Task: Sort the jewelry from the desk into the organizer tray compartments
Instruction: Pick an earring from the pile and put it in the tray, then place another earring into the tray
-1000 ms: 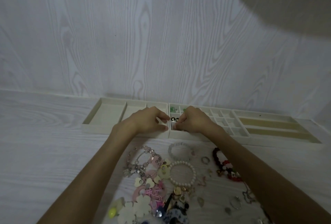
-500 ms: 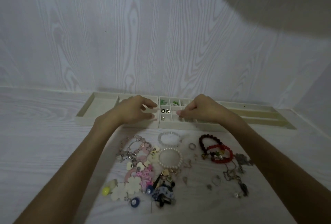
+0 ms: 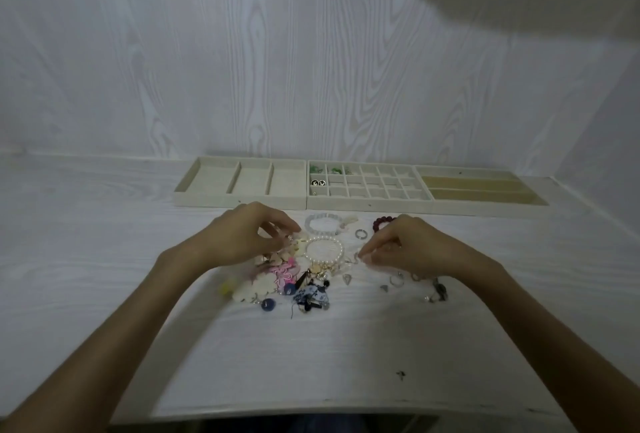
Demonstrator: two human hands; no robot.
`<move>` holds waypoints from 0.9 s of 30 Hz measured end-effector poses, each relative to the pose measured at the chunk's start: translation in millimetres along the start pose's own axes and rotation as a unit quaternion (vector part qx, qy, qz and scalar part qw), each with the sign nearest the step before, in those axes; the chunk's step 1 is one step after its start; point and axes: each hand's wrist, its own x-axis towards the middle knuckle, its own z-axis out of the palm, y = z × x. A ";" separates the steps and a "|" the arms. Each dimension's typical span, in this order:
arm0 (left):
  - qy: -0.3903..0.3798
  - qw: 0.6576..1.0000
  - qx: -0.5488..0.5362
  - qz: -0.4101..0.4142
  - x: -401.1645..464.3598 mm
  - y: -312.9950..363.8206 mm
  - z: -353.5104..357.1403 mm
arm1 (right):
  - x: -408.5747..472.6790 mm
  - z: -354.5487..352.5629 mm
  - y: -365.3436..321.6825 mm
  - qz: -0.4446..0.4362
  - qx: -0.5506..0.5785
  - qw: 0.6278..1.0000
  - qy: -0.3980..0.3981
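Both my hands have left the tray (image 3: pixel 360 204) and come back to the jewelry (image 3: pixel 311 269) heaped on the desk (image 3: pixel 104 242) before it. Left hand (image 3: pixel 247 235) and right hand (image 3: pixel 401 249) curl, fingertips pinching small pieces: next pick begun.

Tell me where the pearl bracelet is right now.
In the head view, the pearl bracelet lies flat on the desk between both hands, just in front of the clear bead bracelet.

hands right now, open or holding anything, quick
Left hand: fingers curled over the jewelry pile; whether it holds anything cannot be told.
Right hand: fingertips pinching a small pale piece; what it is cannot be told.
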 end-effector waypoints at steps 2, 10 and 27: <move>-0.015 1.000 0.004 0.003 -6.9 3.9 5.8 | -4.2 11.6 0.8 -0.022 -0.024 0.999 0.000; 0.006 0.996 0.083 -0.039 -6.8 25.8 32.8 | -5.0 42.4 -10.9 -0.064 -0.070 0.994 0.047; 0.040 0.989 0.125 -0.072 -6.4 31.5 27.8 | 11.9 49.0 -38.0 -0.109 -0.155 0.975 0.112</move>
